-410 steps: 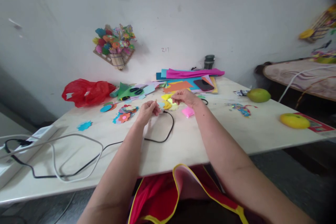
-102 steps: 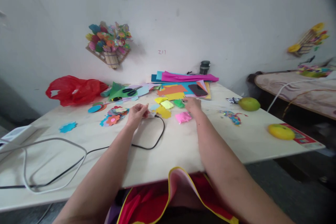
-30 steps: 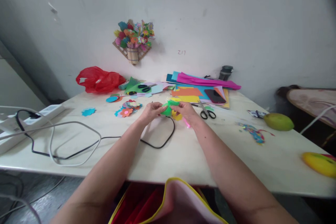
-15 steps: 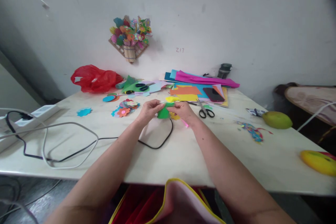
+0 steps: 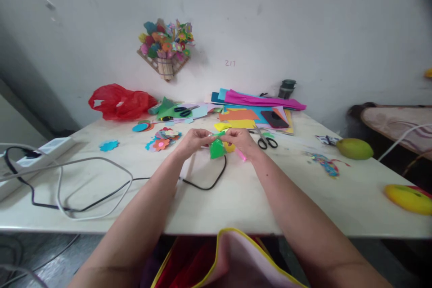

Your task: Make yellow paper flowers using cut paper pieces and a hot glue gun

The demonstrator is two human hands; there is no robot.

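A small piece of green paper [image 5: 216, 149] hangs between my two hands over the middle of the table. My left hand [image 5: 195, 140] pinches its upper left side, fingertips closed. From the other side my right hand [image 5: 240, 138] pinches the upper right, its fingertips almost touching the left ones. Just behind the paper a yellow piece [image 5: 229, 147] partly shows. A pink strip [image 5: 241, 155] lies beside my right wrist. Black-handled scissors [image 5: 266, 140] rest to the right of that hand. Left of my left hand is a pile of paper flowers [image 5: 164, 139].
Coloured sheets [image 5: 243, 117] and a phone [image 5: 275, 119] lie at the back. A red plastic bag [image 5: 118, 101] sits back left, near a power strip [image 5: 50, 150] with loose cables. Paper scraps [image 5: 324, 164] and a green mango [image 5: 355, 148] are on the right.
The green paper has turned between my fingers: its lower part now hangs more pointed and slightly lower right. My hands stay together at nearly the same spot.
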